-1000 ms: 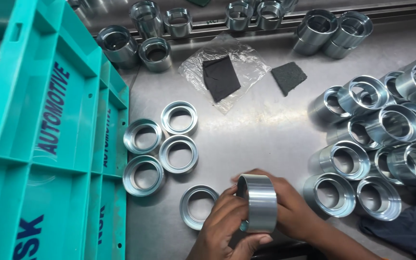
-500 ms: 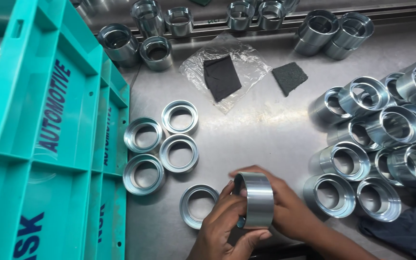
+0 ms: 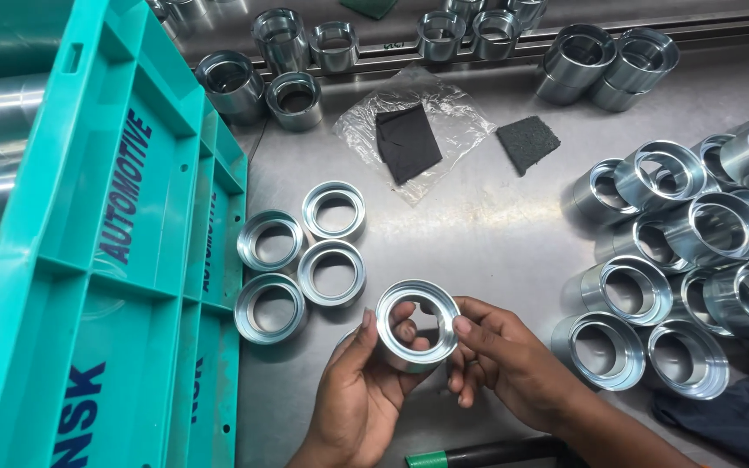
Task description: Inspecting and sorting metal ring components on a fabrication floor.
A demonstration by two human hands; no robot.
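Both hands, the left hand [image 3: 361, 394] and the right hand [image 3: 500, 360], are bare: no gloves, rings or watch. Nails are short. Wrists and forearms show no sleeves.

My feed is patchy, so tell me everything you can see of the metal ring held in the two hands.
The metal ring is a short, shiny silver sleeve with a wide round bore and a thin stepped rim, clean as far as shows. It is tilted so its open face looks up at the camera. The left hand cups it from below, fingers showing through the bore; the right hand pinches its right edge. It is held above the steel table, near four similar rings.
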